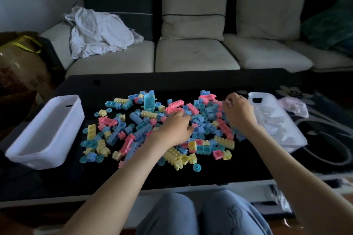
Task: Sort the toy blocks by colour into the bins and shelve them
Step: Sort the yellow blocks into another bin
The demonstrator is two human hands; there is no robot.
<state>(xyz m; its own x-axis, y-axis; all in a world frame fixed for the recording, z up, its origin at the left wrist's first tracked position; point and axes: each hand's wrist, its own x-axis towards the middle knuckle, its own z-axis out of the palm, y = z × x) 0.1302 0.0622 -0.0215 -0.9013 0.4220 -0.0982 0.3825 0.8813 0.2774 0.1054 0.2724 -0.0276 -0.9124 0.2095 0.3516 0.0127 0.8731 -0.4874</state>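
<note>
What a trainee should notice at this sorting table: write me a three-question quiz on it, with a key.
1. True or false: the blocks on the black table are all one colour.
2. The left bin looks: A. empty; B. half full of blocks; C. tipped on its side.
3. Fill in: the white cloth lies on the ____.

Key: 1. False: they are pink, blue, yellow and teal. 2. A. 3. sofa.
</note>
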